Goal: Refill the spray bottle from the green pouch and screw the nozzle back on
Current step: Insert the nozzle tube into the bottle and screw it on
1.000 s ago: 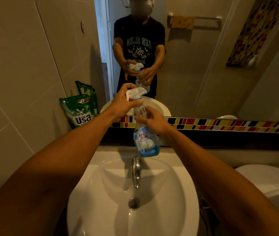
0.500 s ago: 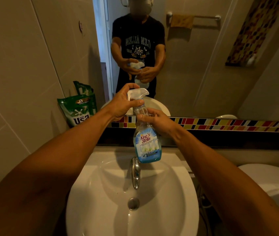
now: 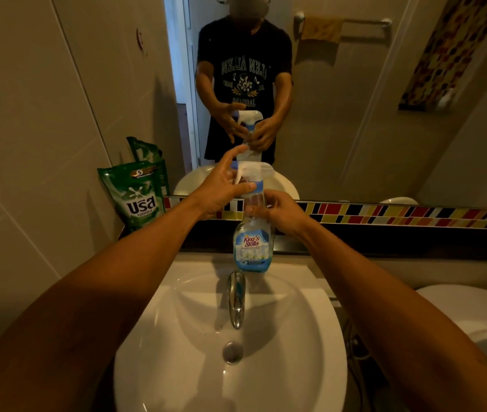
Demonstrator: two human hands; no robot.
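Observation:
A clear spray bottle (image 3: 253, 248) with a blue "King's Stella" label stands upright on the back rim of the sink, behind the tap. My right hand (image 3: 277, 211) grips its neck. A white and blue trigger nozzle (image 3: 255, 171) sits on top of the bottle. My left hand (image 3: 221, 188) is at the nozzle's collar, thumb against the blue ring and fingers spread beside the trigger. The green pouch (image 3: 136, 196) leans upright against the tiled wall at the left end of the ledge.
A white basin (image 3: 295, 352) with a chrome tap (image 3: 236, 298) lies below the bottle. A large mirror (image 3: 355, 114) above a coloured tile strip shows the person's reflection. A white toilet (image 3: 474, 319) is at the lower right.
The bottle has come down from mid-air onto the sink's back rim. My left hand has loosened around the nozzle, its fingers now spread.

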